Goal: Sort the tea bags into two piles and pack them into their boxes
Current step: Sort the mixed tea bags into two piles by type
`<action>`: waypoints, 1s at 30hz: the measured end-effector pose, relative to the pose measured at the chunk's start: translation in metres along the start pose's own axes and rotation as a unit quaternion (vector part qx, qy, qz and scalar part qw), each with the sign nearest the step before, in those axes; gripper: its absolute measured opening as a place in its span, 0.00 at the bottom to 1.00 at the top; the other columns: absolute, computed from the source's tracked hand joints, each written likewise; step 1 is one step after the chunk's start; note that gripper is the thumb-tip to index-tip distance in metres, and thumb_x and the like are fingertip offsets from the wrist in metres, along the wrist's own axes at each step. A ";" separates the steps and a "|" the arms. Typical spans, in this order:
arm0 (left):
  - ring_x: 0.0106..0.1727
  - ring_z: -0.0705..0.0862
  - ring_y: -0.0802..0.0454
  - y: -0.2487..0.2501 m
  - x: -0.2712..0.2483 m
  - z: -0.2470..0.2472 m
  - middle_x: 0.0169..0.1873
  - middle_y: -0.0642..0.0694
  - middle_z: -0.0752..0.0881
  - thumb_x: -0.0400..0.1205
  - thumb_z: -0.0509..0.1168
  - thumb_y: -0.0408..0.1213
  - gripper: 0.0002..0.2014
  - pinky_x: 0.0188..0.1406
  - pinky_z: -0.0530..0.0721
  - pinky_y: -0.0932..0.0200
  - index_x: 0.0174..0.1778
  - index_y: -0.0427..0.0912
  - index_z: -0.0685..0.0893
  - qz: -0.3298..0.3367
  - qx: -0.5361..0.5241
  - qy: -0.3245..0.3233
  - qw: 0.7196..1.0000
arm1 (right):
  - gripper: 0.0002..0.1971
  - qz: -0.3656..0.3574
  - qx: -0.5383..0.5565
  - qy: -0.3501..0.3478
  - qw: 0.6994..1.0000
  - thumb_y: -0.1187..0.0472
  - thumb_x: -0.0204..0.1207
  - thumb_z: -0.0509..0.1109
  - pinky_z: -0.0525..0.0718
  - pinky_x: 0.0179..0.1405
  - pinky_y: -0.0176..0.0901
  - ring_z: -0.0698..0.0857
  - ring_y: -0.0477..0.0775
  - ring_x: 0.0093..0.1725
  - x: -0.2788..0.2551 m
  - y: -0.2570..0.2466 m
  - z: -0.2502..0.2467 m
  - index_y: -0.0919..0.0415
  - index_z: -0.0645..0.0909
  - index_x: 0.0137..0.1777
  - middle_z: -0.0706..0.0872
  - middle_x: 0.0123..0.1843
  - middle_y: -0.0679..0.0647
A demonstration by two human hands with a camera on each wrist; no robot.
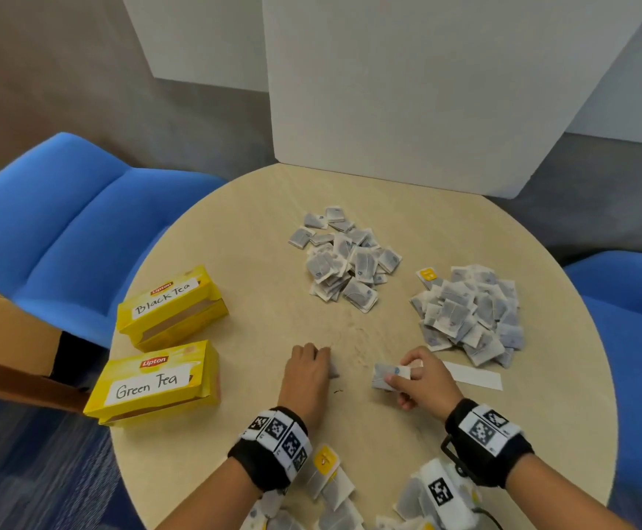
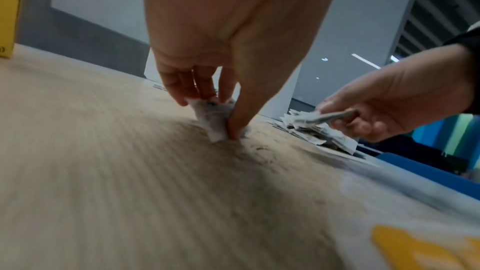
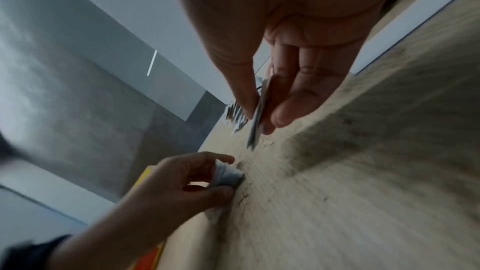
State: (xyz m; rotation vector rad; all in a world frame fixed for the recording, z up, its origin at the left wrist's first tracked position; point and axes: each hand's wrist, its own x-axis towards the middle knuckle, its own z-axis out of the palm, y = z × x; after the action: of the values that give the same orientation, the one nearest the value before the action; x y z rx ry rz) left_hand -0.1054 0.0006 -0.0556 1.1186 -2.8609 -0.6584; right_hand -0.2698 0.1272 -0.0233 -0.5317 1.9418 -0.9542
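on table left | lipton boxes "black tea", "green tea" | left hand, right hand each pinch, seemingly, tea bags

Black wristbands with checkered markers

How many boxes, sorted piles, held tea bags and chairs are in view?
Boxes: 2, Black Tea and Green Tea.
Sorted piles: 2, far pile and right pile.
Held tea bags: 2, one in left hand, one in right hand.
Chairs: 2, left chair, right chair.
Total: 8.
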 end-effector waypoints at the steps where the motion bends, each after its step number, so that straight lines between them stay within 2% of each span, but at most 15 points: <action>1: 0.57 0.75 0.40 -0.001 0.001 0.000 0.57 0.40 0.77 0.83 0.60 0.35 0.15 0.52 0.73 0.51 0.65 0.39 0.77 -0.001 -0.014 0.003 1.000 | 0.15 0.004 -0.021 -0.001 1.000 0.65 0.74 0.75 0.80 0.21 0.39 0.81 0.51 0.22 0.005 -0.002 0.001 0.58 0.68 0.46 0.87 0.29 0.58; 3: 0.53 0.78 0.42 0.000 0.004 -0.003 0.56 0.43 0.75 0.83 0.61 0.35 0.11 0.49 0.75 0.55 0.61 0.40 0.77 -0.008 -0.066 -0.003 0.998 | 0.16 0.000 -0.074 -0.002 0.997 0.63 0.75 0.74 0.77 0.19 0.37 0.80 0.50 0.21 0.017 -0.009 0.001 0.57 0.66 0.45 0.86 0.29 0.57; 4: 0.50 0.79 0.43 0.002 0.006 -0.008 0.56 0.44 0.73 0.83 0.61 0.33 0.12 0.48 0.77 0.56 0.62 0.41 0.74 -0.015 -0.104 -0.009 0.994 | 0.15 -0.008 -0.096 0.001 0.995 0.62 0.76 0.73 0.76 0.19 0.37 0.79 0.49 0.20 0.024 -0.014 0.000 0.58 0.66 0.45 0.85 0.28 0.56; 7: 0.44 0.79 0.47 0.006 0.019 -0.026 0.53 0.44 0.71 0.81 0.61 0.28 0.19 0.38 0.75 0.61 0.65 0.44 0.66 -0.045 -0.192 0.005 0.980 | 0.09 -0.041 -0.137 0.028 0.989 0.61 0.78 0.71 0.79 0.26 0.42 0.80 0.49 0.22 0.044 -0.035 -0.004 0.57 0.71 0.43 0.83 0.28 0.53; 9: 0.42 0.76 0.50 0.006 0.030 -0.036 0.49 0.44 0.74 0.80 0.63 0.28 0.14 0.33 0.69 0.63 0.58 0.44 0.69 -0.050 -0.199 0.021 0.979 | 0.07 -0.070 -0.106 0.059 0.990 0.62 0.79 0.69 0.81 0.26 0.39 0.82 0.49 0.24 0.059 -0.054 -0.005 0.54 0.74 0.42 0.84 0.37 0.53; 11: 0.44 0.77 0.48 0.006 0.034 -0.041 0.46 0.45 0.77 0.81 0.64 0.29 0.07 0.36 0.67 0.62 0.46 0.44 0.72 -0.038 -0.175 0.031 0.983 | 0.06 -0.104 -0.036 0.092 0.990 0.65 0.79 0.68 0.83 0.25 0.35 0.83 0.49 0.26 0.077 -0.075 -0.003 0.55 0.77 0.43 0.85 0.48 0.55; 13: 0.47 0.81 0.48 0.004 0.032 -0.040 0.46 0.45 0.82 0.80 0.64 0.28 0.06 0.41 0.71 0.63 0.41 0.43 0.78 -0.029 -0.175 0.032 0.984 | 0.04 -0.128 0.026 0.100 0.986 0.66 0.81 0.66 0.85 0.31 0.40 0.85 0.51 0.30 0.094 -0.094 0.002 0.57 0.79 0.50 0.84 0.57 0.59; 14: 0.48 0.82 0.50 0.003 0.031 -0.040 0.48 0.45 0.84 0.80 0.64 0.27 0.06 0.44 0.75 0.63 0.41 0.42 0.82 -0.031 -0.182 0.029 0.982 | 0.06 -0.136 0.044 0.088 0.986 0.66 0.82 0.64 0.85 0.33 0.42 0.84 0.52 0.33 0.101 -0.101 0.006 0.58 0.79 0.56 0.83 0.61 0.59; 17: 0.51 0.82 0.51 -0.003 0.028 -0.039 0.52 0.46 0.85 0.81 0.64 0.29 0.07 0.51 0.78 0.63 0.49 0.41 0.87 -0.034 -0.179 0.033 0.983 | 0.21 -0.129 0.021 0.019 0.991 0.65 0.84 0.59 0.83 0.36 0.42 0.81 0.53 0.40 0.116 -0.111 0.017 0.52 0.68 0.77 0.74 0.70 0.54; 19: 0.55 0.82 0.50 -0.003 0.029 -0.044 0.56 0.45 0.84 0.83 0.62 0.31 0.11 0.55 0.77 0.63 0.57 0.40 0.86 -0.027 -0.182 0.039 0.982 | 0.28 -0.124 -0.038 0.010 0.991 0.67 0.83 0.59 0.82 0.42 0.48 0.78 0.56 0.45 0.120 -0.108 0.020 0.46 0.62 0.80 0.69 0.74 0.57; 22: 0.59 0.82 0.50 0.001 0.041 -0.054 0.62 0.46 0.84 0.84 0.61 0.31 0.15 0.56 0.75 0.67 0.65 0.41 0.83 -0.018 -0.218 0.067 0.973 | 0.29 -0.123 -0.060 0.050 0.989 0.70 0.81 0.57 0.84 0.52 0.56 0.77 0.58 0.50 0.109 -0.089 0.016 0.46 0.65 0.79 0.72 0.70 0.63; 24: 0.59 0.82 0.50 0.007 0.056 -0.063 0.64 0.46 0.83 0.83 0.61 0.28 0.18 0.54 0.74 0.70 0.68 0.42 0.81 -0.007 -0.260 0.075 0.963 | 0.26 -0.106 -0.035 0.063 0.992 0.71 0.81 0.58 0.87 0.43 0.54 0.81 0.59 0.45 0.089 -0.071 0.009 0.47 0.68 0.76 0.74 0.64 0.60; 26: 0.61 0.83 0.47 0.013 0.077 -0.072 0.64 0.44 0.83 0.81 0.61 0.25 0.21 0.57 0.79 0.65 0.71 0.41 0.79 0.013 -0.302 0.070 0.950 | 0.23 -0.083 -0.012 0.059 0.995 0.70 0.82 0.59 0.85 0.34 0.46 0.81 0.55 0.38 0.064 -0.055 -0.002 0.50 0.70 0.74 0.75 0.61 0.57; 28: 0.68 0.79 0.44 0.017 0.100 -0.077 0.69 0.42 0.79 0.82 0.61 0.25 0.23 0.64 0.78 0.58 0.74 0.39 0.74 0.010 -0.339 0.049 0.939 | 0.21 -0.068 0.004 0.053 0.996 0.69 0.82 0.60 0.82 0.34 0.44 0.80 0.53 0.36 0.041 -0.038 -0.016 0.52 0.72 0.72 0.75 0.59 0.56; 30: 0.77 0.68 0.42 0.014 0.123 -0.071 0.75 0.39 0.71 0.84 0.61 0.30 0.25 0.70 0.68 0.57 0.78 0.39 0.68 0.003 -0.278 0.007 0.961 | 0.18 -0.057 -0.003 0.055 0.997 0.68 0.83 0.61 0.82 0.36 0.46 0.81 0.53 0.37 0.021 -0.022 -0.031 0.52 0.73 0.70 0.75 0.57 0.54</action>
State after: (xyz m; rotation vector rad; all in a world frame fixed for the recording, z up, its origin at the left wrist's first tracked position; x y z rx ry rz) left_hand -0.1959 -0.0974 -0.0042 1.0034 -2.4093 -1.3311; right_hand -0.3073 0.1130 -0.0071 -0.6113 2.0309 -1.0695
